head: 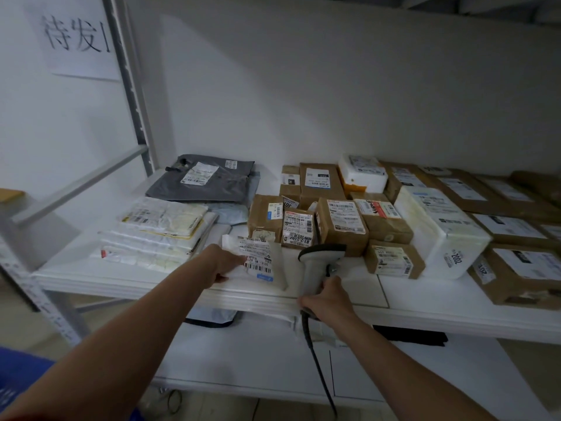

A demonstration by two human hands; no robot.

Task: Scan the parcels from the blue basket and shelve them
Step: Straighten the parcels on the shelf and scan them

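A flat white parcel with a barcode label lies on the white shelf near its front edge. My left hand holds the parcel's left side, thumb under its edge. My right hand grips the handle of a grey barcode scanner, which stands just right of the parcel with its head pointing away from me. The scanner's black cable hangs down past the lower shelf. A corner of the blue basket shows at the lower left.
A stack of white mailers and a grey bag lie at the left of the shelf. Several brown boxes and a large white parcel fill the middle and right. A metal upright stands at the left.
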